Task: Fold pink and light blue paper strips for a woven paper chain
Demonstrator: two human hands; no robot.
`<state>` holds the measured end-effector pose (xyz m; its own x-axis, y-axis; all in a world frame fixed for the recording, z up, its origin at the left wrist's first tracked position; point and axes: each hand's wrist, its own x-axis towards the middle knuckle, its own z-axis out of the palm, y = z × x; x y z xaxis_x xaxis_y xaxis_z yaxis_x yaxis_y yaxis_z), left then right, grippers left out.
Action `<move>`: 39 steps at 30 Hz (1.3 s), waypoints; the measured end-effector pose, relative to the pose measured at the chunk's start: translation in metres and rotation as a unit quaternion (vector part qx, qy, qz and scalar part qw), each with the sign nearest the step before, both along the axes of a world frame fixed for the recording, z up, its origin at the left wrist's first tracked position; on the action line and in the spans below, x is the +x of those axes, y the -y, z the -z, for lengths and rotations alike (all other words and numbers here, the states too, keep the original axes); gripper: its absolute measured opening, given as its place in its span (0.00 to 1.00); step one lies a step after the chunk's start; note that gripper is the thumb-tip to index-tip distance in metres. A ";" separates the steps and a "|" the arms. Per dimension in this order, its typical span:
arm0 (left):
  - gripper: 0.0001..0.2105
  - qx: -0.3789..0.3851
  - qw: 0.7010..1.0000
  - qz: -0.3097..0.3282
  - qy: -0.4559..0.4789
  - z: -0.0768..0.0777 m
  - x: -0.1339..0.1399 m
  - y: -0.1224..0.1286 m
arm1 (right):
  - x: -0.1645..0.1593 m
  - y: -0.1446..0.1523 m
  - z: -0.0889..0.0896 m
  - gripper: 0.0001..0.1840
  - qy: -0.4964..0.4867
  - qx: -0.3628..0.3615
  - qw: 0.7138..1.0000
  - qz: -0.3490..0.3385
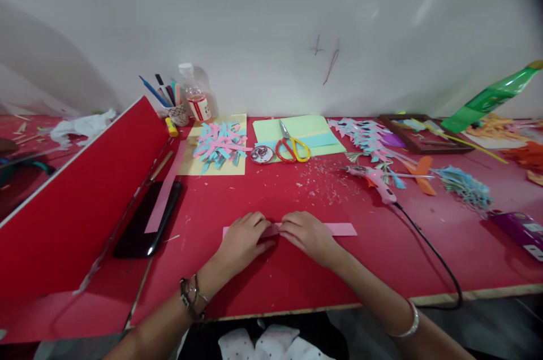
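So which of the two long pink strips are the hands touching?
The pink strip running left to right: the left hand and right hand both have fingers on it. The other strip slants partly over the black phone, untouched.

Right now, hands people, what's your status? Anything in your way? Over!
Left hand and right hand: fingers on the strip's middle. Pink paper strip: crosswise on red table, both ends showing. Scissors, glue gun: farther back, not touching it.
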<state>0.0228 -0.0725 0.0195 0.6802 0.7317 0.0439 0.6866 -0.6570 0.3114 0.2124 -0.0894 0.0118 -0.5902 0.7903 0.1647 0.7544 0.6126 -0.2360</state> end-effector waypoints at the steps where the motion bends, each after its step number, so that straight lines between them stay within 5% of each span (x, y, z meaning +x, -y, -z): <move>1: 0.10 0.004 1.000 0.000 -0.003 0.000 -0.001 0.000 | 0.001 0.000 0.002 0.10 0.004 0.009 1.000 -0.002; 10: 0.09 0.064 0.997 0.037 -0.031 0.008 -0.002 0.001 | -0.001 0.003 0.004 0.10 0.041 0.069 0.997 -0.020; 18: 0.11 -0.012 0.999 -0.019 0.043 0.008 -0.016 0.002 | -0.009 -0.004 -0.002 0.10 0.023 0.002 1.000 0.016; 31: 0.14 -0.014 0.991 -0.127 0.039 0.001 -0.026 0.002 | -0.016 -0.011 0.000 0.11 0.062 -0.016 0.997 0.035; 39: 0.14 -0.025 0.990 -0.134 0.038 0.004 -0.026 0.000 | -0.015 -0.014 -0.002 0.11 0.077 -0.025 0.996 0.029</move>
